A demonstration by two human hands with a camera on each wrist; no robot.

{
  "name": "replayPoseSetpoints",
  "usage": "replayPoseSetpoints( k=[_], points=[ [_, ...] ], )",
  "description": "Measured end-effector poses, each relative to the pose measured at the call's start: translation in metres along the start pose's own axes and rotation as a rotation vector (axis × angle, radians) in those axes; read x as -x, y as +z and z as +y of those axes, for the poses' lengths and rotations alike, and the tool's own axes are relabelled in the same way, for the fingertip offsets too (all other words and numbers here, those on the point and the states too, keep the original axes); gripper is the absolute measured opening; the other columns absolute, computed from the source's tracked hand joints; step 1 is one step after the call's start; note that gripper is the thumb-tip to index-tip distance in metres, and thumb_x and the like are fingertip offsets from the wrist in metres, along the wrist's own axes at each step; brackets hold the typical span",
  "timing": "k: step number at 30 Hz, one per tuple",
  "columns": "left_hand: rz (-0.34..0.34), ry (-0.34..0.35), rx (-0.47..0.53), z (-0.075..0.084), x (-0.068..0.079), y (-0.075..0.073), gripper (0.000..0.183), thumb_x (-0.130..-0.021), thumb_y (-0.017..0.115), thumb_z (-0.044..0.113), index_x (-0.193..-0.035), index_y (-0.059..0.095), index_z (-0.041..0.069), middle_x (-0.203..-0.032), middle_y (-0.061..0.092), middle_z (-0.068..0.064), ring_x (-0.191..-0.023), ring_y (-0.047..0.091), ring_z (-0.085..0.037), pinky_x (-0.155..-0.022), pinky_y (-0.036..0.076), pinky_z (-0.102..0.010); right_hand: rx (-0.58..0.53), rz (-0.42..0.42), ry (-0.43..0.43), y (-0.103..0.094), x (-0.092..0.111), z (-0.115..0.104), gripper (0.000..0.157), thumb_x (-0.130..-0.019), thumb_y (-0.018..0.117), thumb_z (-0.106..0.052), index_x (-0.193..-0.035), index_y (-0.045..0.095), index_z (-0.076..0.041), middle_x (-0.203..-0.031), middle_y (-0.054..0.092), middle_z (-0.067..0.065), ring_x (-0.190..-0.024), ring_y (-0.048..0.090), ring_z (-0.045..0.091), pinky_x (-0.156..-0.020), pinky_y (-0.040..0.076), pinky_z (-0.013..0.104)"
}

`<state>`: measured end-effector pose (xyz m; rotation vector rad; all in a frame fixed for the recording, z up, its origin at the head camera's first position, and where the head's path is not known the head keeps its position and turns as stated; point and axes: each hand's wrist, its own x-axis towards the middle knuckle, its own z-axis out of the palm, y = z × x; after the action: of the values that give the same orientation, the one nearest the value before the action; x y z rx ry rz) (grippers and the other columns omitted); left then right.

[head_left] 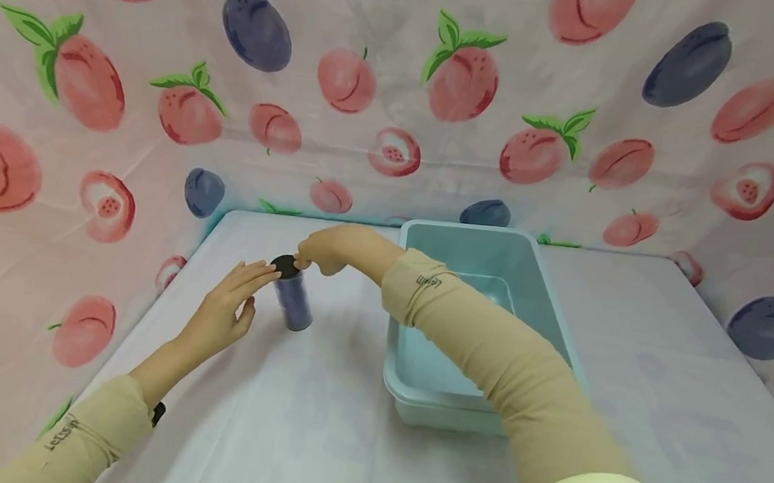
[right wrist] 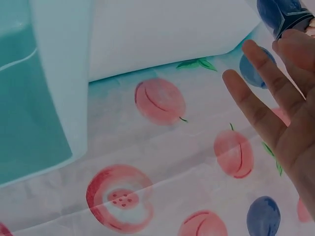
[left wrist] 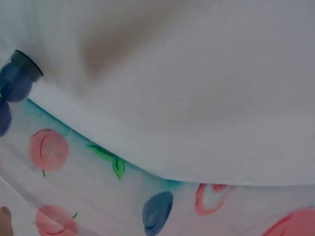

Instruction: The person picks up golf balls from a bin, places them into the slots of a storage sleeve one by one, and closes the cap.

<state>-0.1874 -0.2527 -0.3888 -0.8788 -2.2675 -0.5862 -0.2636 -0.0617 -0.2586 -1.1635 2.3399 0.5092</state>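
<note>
An upright tube with a black lid stands on the white-covered table. Rounded dark blue shapes show through its side in the left wrist view, where the tube appears at the edge. My left hand reaches in from the left, its fairly straight fingertips touching the lid's near rim. On the lid's right edge, my right hand pinches with its index finger and thumb; the thumb is partly hidden. Its other fingers spread away from the tube in the right wrist view.
Right of the tube sits a light blue plastic bin, with my right forearm crossing above it. A fruit-printed cloth hangs behind the table and along its sides. White table surface extends to the bin's right.
</note>
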Motion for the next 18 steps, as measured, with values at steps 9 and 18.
replayPoseSetpoints(
  k=[9,18],
  points=[
    [-0.002,0.026,-0.073,0.002,-0.007,-0.008,0.041,-0.071,0.061,-0.02,-0.108,0.068,-0.003,-0.112,0.067,-0.018,-0.107,0.061,-0.036,-0.103,0.041,-0.03,-0.042,-0.031,-0.037,0.007,0.009,0.007,0.055,-0.1,0.042,-0.015,-0.15,0.023,-0.023,-0.159,0.016,-0.006,-0.146,0.017,0.016,-0.119,0.019,0.034],
    [0.018,0.036,-0.125,0.001,0.0,-0.019,0.035,-0.067,0.07,-0.013,-0.099,0.071,0.001,-0.097,0.071,-0.014,-0.091,0.067,-0.032,-0.08,0.053,-0.041,-0.173,0.123,-0.153,0.032,0.043,0.026,0.048,-0.098,0.05,-0.015,-0.144,0.039,-0.017,-0.148,0.041,0.0,-0.138,0.036,0.017,-0.113,0.033,0.032]
  ],
)
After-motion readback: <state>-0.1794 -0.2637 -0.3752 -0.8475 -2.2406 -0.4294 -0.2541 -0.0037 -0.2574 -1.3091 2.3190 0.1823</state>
